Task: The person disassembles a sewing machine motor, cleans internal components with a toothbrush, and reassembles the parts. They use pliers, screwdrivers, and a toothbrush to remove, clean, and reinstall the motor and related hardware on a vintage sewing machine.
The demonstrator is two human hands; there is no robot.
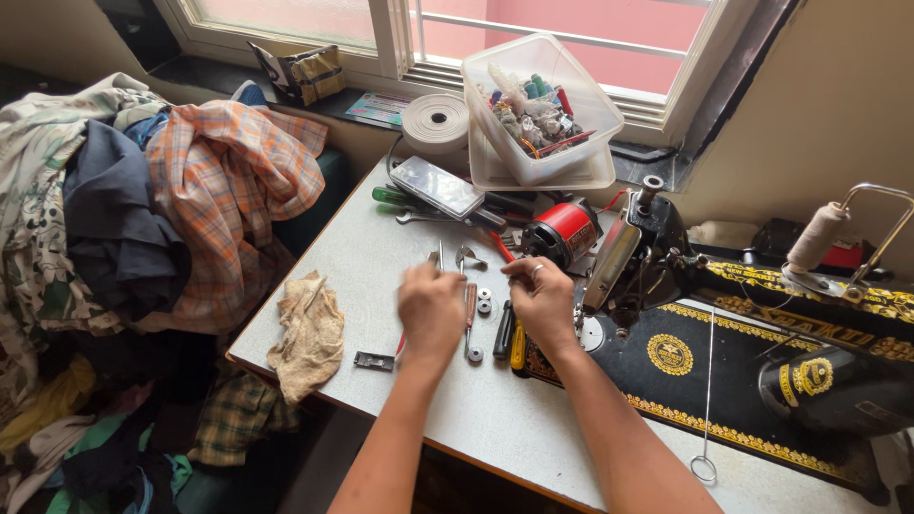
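My forearms bare, no sleeves in view. Silver ring on finger of my right hand (545, 303). My left hand (430, 309) unadorned.

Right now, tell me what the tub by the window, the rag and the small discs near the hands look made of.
Tub: clear plastic, probably; its contents show through the walls.
Rag: soft woven cloth, crumpled and stained beige.
Small discs: likely metal, with a bright silvery shine; they lie between the left hand and the right hand.
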